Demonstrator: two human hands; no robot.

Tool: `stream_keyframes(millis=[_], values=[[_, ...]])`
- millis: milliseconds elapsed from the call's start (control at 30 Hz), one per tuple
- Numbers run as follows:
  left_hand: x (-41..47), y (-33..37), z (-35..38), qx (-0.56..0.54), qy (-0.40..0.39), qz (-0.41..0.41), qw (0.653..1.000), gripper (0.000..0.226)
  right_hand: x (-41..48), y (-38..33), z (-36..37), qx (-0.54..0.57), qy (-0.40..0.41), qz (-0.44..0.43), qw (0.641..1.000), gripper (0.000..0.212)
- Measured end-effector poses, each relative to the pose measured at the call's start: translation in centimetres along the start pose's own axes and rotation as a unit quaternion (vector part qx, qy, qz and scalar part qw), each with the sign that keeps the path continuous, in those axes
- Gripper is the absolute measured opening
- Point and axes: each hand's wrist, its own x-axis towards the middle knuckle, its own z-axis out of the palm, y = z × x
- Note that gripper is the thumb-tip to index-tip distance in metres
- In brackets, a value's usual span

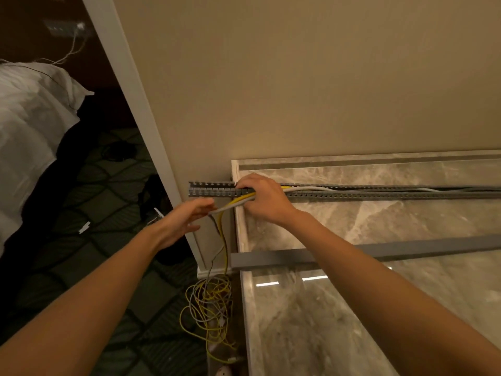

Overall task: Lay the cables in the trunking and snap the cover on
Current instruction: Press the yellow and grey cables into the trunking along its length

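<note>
A grey slotted trunking (pixel 379 194) lies along the back of a marble counter (pixel 406 226), its left end sticking out past the counter's edge. Grey and yellow cables (pixel 235 203) run inside it and spill out near that left end. My right hand (pixel 264 198) presses on the cables at the trunking there. My left hand (pixel 187 218) holds the bundle just left of it, fingers loosely around the cables. The cables drop down into a tangled heap (pixel 211 305) on the floor. The grey cover strip (pixel 393 251) lies flat on the counter, nearer to me.
A beige wall (pixel 298 77) rises behind the counter, with a white door frame (pixel 141 109) to the left. Beyond it are a patterned dark carpet (pixel 103 207) and a bed with white linen (pixel 29 123). A white power strip (pixel 223 371) lies by the counter's foot.
</note>
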Motion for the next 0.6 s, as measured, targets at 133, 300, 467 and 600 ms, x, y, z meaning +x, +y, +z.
stream_keyframes(millis=[133,300,467,600], values=[[0.8,0.2,1.0,0.227,-0.033,0.008,0.973,0.025,0.3,0.1,-0.5,0.023,-0.020,0.025,0.999,0.034],[1.8,-0.2,1.2,0.322,0.054,0.054,0.944,0.003,0.1,0.6,-0.5,0.042,-0.019,0.029,0.999,0.039],[1.0,-0.3,-0.7,0.299,0.160,0.115,0.934,0.013,-0.2,0.4,-0.7,0.044,-0.013,0.012,0.999,0.034],[-0.2,0.2,-1.7,0.284,0.176,0.161,0.929,0.018,-0.2,0.4,-0.9,0.041,-0.023,-0.010,0.999,0.029]])
